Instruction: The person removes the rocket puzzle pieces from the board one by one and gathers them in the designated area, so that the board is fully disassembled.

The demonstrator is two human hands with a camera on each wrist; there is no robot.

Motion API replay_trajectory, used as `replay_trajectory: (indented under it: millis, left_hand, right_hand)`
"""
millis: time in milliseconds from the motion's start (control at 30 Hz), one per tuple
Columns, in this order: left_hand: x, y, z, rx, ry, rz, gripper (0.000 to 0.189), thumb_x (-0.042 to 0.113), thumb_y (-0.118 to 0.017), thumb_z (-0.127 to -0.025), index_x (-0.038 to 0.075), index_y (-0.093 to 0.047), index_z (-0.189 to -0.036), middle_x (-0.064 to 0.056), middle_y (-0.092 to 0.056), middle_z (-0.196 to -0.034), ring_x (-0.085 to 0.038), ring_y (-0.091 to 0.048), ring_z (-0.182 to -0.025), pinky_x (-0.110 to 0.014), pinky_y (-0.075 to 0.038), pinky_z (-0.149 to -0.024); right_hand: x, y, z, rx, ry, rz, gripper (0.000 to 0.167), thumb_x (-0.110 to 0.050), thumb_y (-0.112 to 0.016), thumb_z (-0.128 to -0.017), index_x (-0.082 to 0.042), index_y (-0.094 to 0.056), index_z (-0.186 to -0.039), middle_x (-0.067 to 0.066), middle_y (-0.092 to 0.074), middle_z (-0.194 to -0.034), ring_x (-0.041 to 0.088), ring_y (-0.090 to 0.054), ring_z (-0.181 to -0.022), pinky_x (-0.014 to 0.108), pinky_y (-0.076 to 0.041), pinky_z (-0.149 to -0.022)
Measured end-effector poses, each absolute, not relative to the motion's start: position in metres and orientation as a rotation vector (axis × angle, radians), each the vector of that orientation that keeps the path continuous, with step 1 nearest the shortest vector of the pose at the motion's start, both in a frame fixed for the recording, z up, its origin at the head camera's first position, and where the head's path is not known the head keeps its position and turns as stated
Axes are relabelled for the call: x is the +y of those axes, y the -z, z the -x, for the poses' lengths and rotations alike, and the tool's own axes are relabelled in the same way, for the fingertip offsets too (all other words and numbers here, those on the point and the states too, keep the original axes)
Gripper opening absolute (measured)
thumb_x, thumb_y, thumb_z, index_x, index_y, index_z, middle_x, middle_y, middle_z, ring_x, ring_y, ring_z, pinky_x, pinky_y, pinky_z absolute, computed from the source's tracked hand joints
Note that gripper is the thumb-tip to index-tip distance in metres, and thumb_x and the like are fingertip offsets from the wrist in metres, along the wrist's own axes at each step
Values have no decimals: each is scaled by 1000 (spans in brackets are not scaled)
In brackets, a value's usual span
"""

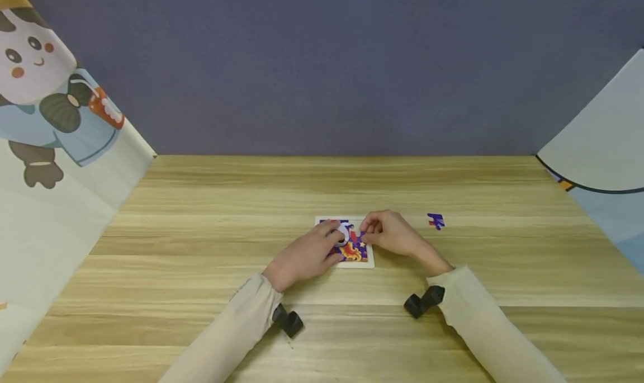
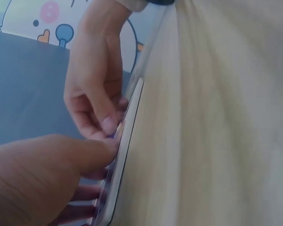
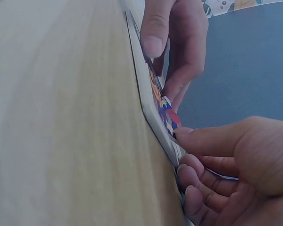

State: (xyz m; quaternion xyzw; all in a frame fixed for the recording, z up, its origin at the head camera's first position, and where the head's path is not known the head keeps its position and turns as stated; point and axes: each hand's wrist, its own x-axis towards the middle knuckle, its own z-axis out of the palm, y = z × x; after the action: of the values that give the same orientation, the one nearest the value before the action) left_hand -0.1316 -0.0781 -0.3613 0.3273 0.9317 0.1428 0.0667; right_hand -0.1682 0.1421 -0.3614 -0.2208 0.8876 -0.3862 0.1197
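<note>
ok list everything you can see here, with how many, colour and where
puzzle board: one, white rim, flat on the table
puzzle pieces: several, purple, red and orange, in the board; hands hide the exact count
loose piece: one, purple and red, on the table right of the board
table: one, light wood grain, under everything
back panel: one, dark blue-grey, behind the table
side panels: two, pale with cartoon prints, left and right
wrist cameras: two, black, at the cuffs
sleeves: two, beige, both forearms
left hand: one, bare, over the board's left part
right hand: one, bare, at its right edge
</note>
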Motion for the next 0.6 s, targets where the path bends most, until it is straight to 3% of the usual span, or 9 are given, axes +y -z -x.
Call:
replay_trajectory:
  millis: [267,600]
  left_hand:
    - [-66,370,126,2975,-373,-934,53,49,-53,-93,6,-58,-124,-16,-50,-139,-28,-47,-130,-38,-43,-107]
    - [-56,378,123,3101,-519,-810,46,47,-63,-87,6,-61,-109,-16,-56,-130,-30,-51,-126,-39,-41,-108]
  right_hand:
    - [141,362,169,2608,1124,650,7,-5,-70,-83,-4,-65,-89,3,-60,-77,12,-53,-69,19,-46,-61]
    - [140,361,168,2630,1138,652,4,-5,-66,-85,-3,-65,-88,5,-62,-78,12,-55,-70,22,-48,-63]
